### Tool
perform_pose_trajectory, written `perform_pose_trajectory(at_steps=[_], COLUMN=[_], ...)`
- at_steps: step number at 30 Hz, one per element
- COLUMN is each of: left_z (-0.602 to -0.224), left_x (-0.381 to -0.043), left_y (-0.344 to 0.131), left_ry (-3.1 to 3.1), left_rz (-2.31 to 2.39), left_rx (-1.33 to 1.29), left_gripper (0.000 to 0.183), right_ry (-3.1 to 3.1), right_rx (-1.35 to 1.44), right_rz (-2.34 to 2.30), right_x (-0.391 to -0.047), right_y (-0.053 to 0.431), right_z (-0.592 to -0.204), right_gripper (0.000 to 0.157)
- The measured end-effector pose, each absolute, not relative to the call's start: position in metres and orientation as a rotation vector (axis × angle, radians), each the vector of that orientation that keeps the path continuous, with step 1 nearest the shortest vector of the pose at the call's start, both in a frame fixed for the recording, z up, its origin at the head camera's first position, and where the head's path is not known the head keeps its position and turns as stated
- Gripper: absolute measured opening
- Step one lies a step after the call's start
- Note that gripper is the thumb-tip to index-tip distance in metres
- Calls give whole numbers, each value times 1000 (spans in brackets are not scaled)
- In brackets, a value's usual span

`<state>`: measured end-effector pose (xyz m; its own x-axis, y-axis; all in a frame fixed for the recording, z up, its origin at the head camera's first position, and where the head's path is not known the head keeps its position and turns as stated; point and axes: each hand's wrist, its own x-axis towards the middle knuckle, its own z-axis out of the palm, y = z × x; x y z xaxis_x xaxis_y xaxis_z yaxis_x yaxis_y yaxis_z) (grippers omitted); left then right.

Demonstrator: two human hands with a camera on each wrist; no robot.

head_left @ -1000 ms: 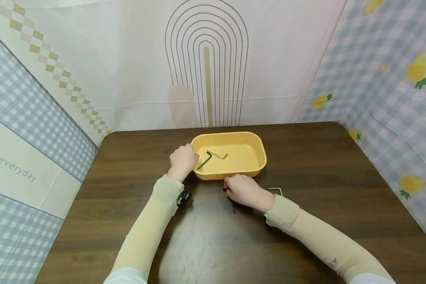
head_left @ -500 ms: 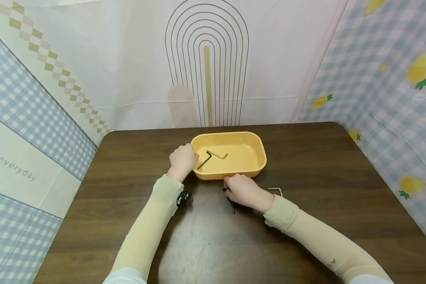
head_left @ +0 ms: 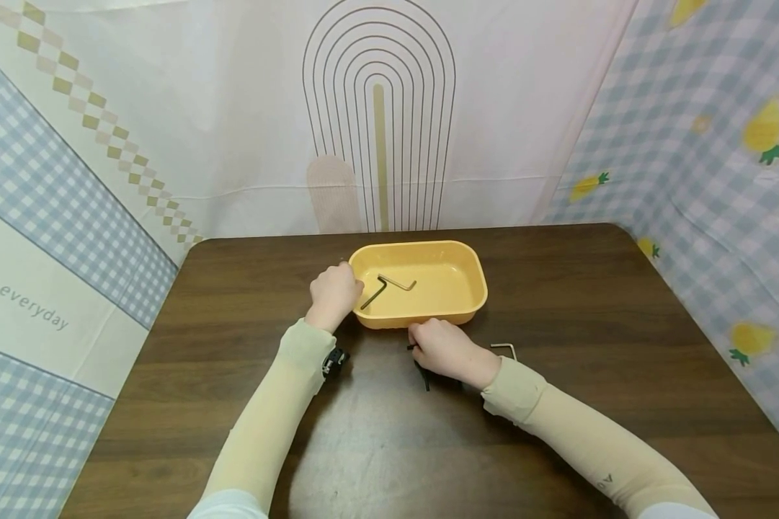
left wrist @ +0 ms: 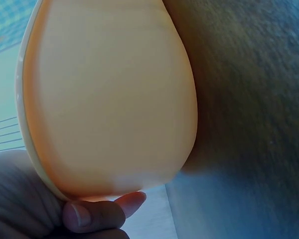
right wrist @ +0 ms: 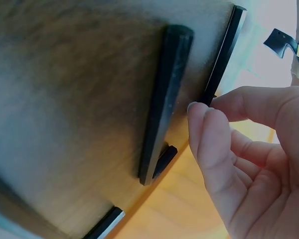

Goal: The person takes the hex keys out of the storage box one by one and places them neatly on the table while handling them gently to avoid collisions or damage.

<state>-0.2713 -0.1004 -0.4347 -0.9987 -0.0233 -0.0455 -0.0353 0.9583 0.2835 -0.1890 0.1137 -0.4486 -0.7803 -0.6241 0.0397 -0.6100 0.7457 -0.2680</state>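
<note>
My left hand [head_left: 336,294] grips the left end of a yellow plastic tray [head_left: 450,288]; in the left wrist view its fingers curl at the tray's outer wall [left wrist: 114,99]. Two hex keys lie inside, one black [head_left: 375,295] and one brass-toned [head_left: 398,284]. Just in front of the tray, my right hand [head_left: 446,347] is low over the table. Its thumb and fingertips pinch the end of a black hex key [right wrist: 225,52] in the right wrist view. Beside it lies another black hex key [right wrist: 164,109], partly hidden under the hand in the head view.
To the right of my right hand, a silver hex key [head_left: 504,346] lies on the brown wooden table [head_left: 558,288]. A further dark hex key end [right wrist: 107,224] shows at the bottom of the right wrist view. Patterned cloth [head_left: 253,144] hangs behind the table.
</note>
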Motion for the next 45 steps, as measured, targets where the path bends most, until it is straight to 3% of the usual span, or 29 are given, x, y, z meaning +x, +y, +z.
perform_pose_trajectory(at_steps=[16,25,45], left_z=[-434,-433,-434], left_x=[-272,-272,-272], left_y=[-99,-100,-101], left_ry=[3057,3048,3052], left_rz=[443,429,441], left_rx=[-44,-44,-38], left_gripper=[35,42,38], right_ry=[2843,2841,2863], right_rx=[-995,-1078,-845], right_rz=[-424,-543,-632], right_x=[-186,-188,-240], right_y=[114,114,133], right_z=[-443,-409,-386], right_gripper=[9,7,14])
